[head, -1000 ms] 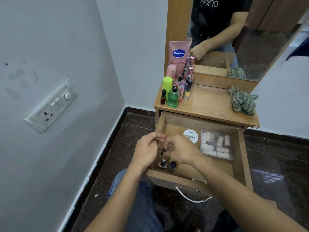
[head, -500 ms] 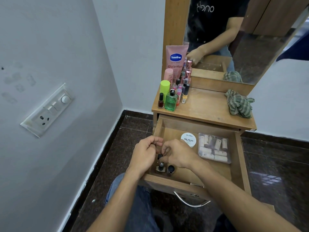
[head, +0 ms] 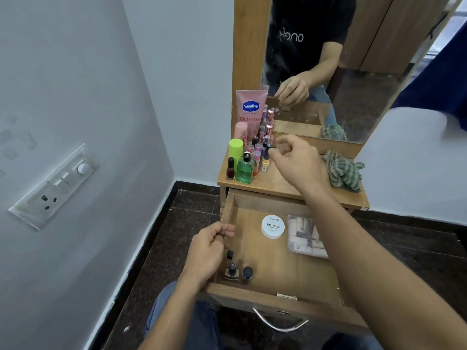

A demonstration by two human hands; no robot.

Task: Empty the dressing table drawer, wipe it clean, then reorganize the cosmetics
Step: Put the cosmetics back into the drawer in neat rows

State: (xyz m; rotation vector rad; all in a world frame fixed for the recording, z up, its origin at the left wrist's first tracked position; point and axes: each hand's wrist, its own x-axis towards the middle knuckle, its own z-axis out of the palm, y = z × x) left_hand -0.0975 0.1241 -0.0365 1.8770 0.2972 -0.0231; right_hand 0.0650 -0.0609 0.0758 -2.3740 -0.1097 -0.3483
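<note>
1. A pale wall corner and dark stone floor frame a wooden dressing table [head: 283,184] with a mirror [head: 353,72]. Its drawer [head: 275,298] is pulled far out towards the person's knees.
2. The right hand [head: 295,165] is raised over the tabletop. Thumb and forefinger pinch a small dark item [head: 272,148], too small to name, just beside the cluster of bottles [head: 255,152] at the back left.
3. The left hand [head: 207,248] sits at the drawer's left wall with its fingers curled and thumb against forefinger. I cannot tell whether it holds anything.
4. In the drawer lie a white nail polish tin [head: 273,226], a clear packet [head: 304,236], two little bottles [head: 231,272] at the front left and a black cap [head: 230,254]. A checked cloth [head: 343,170] lies on the tabletop.
5. Risks, as I judge them:
   - The bottles stand upright and touching, so a knuckle brushing one could topple several. The green glass bottle [head: 245,169] stands nearest the front.
   - The pinch is slight. If the item slipped, it could drop among the bottles or onto the floor.
   - The right forearm crosses above the packet, so lowering it carelessly could drag the packet.
   - Leaning on a drawer pulled this far out may strain it.
</note>
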